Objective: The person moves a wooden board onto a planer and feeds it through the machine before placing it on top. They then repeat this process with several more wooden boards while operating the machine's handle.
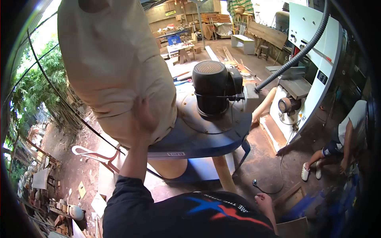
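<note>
A tall beige cloth dust bag (115, 67) bulges above the blue round housing (186, 141) of a dust collector. My left hand (145, 117) lies against the lower part of this bag, its fingers stretched upward along the cloth and slightly blurred. On top of the housing stands a black motor (212, 89) with a grey switch box (251, 97) at its side. My right hand (265, 203) is low beside my body, fingers curled in and nothing visible in them. It touches no part of the machine.
A ribbed hose (224, 174) runs down below the housing. To the right stands a white bandsaw (313, 59); a black plug with cable (256, 182) lies on the floor. Another person's legs (313, 162) show at far right. A white plastic chair (95, 154) is at left.
</note>
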`<state>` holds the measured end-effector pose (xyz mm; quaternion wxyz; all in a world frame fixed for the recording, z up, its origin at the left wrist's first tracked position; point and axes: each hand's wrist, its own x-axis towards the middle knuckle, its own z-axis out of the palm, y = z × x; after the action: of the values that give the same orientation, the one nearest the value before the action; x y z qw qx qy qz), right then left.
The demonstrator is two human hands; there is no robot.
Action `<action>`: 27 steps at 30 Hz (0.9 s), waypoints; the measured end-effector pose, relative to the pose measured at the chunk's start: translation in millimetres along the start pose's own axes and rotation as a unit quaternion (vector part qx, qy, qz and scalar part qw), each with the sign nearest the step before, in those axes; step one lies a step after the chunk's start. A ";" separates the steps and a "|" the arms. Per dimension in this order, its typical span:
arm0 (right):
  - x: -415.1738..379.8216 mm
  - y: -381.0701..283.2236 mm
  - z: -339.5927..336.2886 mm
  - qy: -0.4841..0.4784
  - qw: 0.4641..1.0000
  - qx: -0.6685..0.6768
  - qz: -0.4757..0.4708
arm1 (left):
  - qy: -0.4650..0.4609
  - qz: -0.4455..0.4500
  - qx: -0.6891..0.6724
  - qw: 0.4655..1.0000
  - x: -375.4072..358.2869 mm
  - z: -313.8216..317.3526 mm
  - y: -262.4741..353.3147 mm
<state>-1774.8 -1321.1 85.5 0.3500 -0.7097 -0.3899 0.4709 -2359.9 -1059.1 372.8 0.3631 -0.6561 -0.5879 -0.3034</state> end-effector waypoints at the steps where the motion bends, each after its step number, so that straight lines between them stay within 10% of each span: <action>1: 2.4 2.3 -3.2 0.001 1.000 0.012 -0.004 | 0.029 0.065 -0.025 0.997 -22.4 8.4 10.0; 3: 4.4 14.2 -9.2 0.005 0.999 0.039 -0.004 | -0.026 -0.051 -0.205 0.977 -72.4 22.3 58.7; 7: 0.9 12.4 -21.5 -0.021 0.985 -0.108 -0.136 | -0.166 -0.014 -0.335 0.927 -137.6 -15.1 182.9; 12: -26.1 18.7 -67.5 -0.014 0.992 -0.106 -0.069 | -0.286 -0.090 -0.523 0.798 -195.7 -38.6 307.7; 15: -38.4 60.0 -97.7 0.005 0.998 -0.042 -0.043 | -0.229 0.043 -0.582 0.779 -187.8 -70.2 350.8; 19: -80.8 90.9 -144.9 0.020 0.997 0.056 0.051 | -0.260 -0.078 -0.564 0.780 -153.4 -86.1 377.6; 21: -104.2 101.2 -160.9 0.037 0.992 0.103 0.058 | -0.109 0.073 -0.580 0.804 -111.2 -80.2 378.7; 27: -129.8 130.9 -187.8 0.025 0.978 0.163 0.124 | 0.128 0.052 -0.335 0.932 69.6 -83.5 292.5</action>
<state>-1601.4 -1519.1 82.2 0.4096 -0.6972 -0.2082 0.5503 -2058.6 -1103.5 441.4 0.2101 -0.7247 -0.3660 -0.5448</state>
